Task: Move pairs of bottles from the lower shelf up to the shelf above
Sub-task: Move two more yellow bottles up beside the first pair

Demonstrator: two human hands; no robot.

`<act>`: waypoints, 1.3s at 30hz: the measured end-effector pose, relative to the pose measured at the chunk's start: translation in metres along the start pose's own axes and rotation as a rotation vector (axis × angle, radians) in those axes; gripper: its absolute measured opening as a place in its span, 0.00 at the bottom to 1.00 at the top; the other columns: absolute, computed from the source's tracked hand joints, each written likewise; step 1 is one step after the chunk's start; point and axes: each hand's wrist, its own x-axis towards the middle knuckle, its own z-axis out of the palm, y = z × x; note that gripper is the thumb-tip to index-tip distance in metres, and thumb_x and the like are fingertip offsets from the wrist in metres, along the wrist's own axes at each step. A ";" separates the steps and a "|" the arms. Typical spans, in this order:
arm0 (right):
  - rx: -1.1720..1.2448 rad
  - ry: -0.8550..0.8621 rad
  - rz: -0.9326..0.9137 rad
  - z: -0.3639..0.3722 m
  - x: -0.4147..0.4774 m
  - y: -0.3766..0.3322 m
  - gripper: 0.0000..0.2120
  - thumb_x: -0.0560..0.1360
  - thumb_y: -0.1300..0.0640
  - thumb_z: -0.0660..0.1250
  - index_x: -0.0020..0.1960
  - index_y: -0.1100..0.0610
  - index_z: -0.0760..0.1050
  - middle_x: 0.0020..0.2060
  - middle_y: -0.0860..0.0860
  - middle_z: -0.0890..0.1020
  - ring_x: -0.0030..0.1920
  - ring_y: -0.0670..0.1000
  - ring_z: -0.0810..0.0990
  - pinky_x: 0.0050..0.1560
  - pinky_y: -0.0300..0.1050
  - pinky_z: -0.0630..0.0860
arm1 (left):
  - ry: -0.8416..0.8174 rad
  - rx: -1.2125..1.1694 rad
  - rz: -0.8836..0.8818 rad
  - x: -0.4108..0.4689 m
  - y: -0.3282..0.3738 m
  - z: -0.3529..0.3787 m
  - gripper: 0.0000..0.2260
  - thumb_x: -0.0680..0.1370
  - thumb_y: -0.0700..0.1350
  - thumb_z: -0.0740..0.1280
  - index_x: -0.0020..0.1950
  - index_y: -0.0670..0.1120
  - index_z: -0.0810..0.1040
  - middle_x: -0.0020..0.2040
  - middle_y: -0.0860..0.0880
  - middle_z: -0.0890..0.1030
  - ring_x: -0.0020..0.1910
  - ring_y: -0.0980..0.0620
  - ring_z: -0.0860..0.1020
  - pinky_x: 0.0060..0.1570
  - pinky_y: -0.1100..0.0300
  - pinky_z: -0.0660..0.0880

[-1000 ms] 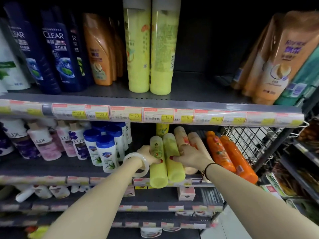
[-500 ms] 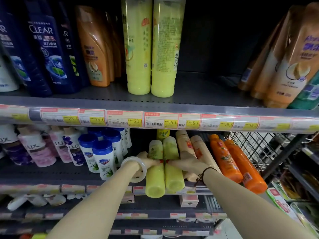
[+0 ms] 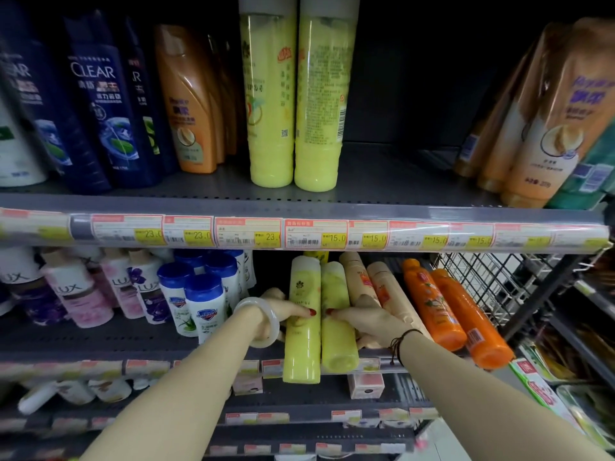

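Two tall, smooth yellow bottles [image 3: 318, 321] lean side by side, bases past the lower shelf [image 3: 100, 341] edge, the left hand [image 3: 281, 314] and right hand [image 3: 361, 319] each wrapped around one at mid-body, where rigid, slippery, probably full plastic is likely best gripped.

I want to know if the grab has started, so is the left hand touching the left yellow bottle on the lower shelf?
Touching. The head view shows the left hand with its thumb laid across the left yellow bottle.
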 end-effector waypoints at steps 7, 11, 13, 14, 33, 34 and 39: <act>0.069 -0.104 -0.026 -0.006 -0.024 0.002 0.20 0.70 0.63 0.73 0.61 0.57 0.73 0.50 0.53 0.83 0.49 0.54 0.82 0.46 0.56 0.81 | 0.004 0.050 0.066 -0.029 0.003 0.001 0.17 0.67 0.38 0.76 0.53 0.43 0.75 0.51 0.44 0.81 0.49 0.47 0.80 0.49 0.47 0.80; 0.057 -0.123 -0.037 -0.006 -0.044 0.013 0.22 0.70 0.66 0.72 0.62 0.57 0.72 0.53 0.53 0.82 0.52 0.55 0.81 0.52 0.56 0.79 | 0.007 0.079 0.099 -0.046 -0.004 0.005 0.20 0.66 0.34 0.76 0.53 0.46 0.72 0.55 0.44 0.79 0.57 0.44 0.79 0.56 0.44 0.78; 0.075 -0.136 -0.047 -0.003 -0.053 0.021 0.28 0.69 0.68 0.72 0.65 0.56 0.68 0.57 0.55 0.81 0.58 0.58 0.79 0.59 0.62 0.76 | -0.006 0.088 0.115 -0.054 -0.009 0.007 0.21 0.65 0.33 0.76 0.54 0.45 0.74 0.55 0.44 0.80 0.58 0.44 0.79 0.58 0.45 0.77; 0.081 -0.137 -0.063 -0.002 -0.059 0.023 0.30 0.68 0.70 0.72 0.66 0.56 0.67 0.57 0.55 0.81 0.59 0.58 0.79 0.59 0.63 0.76 | -0.012 0.091 0.124 -0.058 -0.011 0.007 0.24 0.65 0.33 0.76 0.57 0.44 0.74 0.56 0.44 0.80 0.58 0.44 0.79 0.57 0.46 0.77; 0.002 -0.065 -0.495 0.003 -0.154 0.013 0.39 0.64 0.77 0.71 0.70 0.56 0.64 0.51 0.43 0.77 0.51 0.39 0.79 0.50 0.42 0.81 | 0.027 0.252 0.496 -0.149 -0.006 -0.010 0.38 0.61 0.36 0.79 0.68 0.46 0.68 0.61 0.45 0.79 0.62 0.46 0.76 0.61 0.45 0.75; 0.013 -0.075 -0.490 0.003 -0.159 0.010 0.39 0.63 0.78 0.71 0.68 0.53 0.65 0.54 0.47 0.79 0.57 0.48 0.80 0.56 0.52 0.80 | 0.022 0.263 0.514 -0.156 -0.002 -0.013 0.39 0.60 0.37 0.79 0.68 0.47 0.68 0.61 0.46 0.79 0.62 0.46 0.76 0.62 0.45 0.74; 0.021 -0.133 -0.531 -0.007 -0.186 -0.024 0.37 0.65 0.76 0.70 0.67 0.50 0.67 0.59 0.55 0.80 0.59 0.57 0.80 0.59 0.60 0.78 | -0.002 0.281 0.618 -0.194 0.026 -0.029 0.38 0.61 0.38 0.79 0.68 0.47 0.69 0.61 0.48 0.79 0.63 0.48 0.76 0.63 0.45 0.73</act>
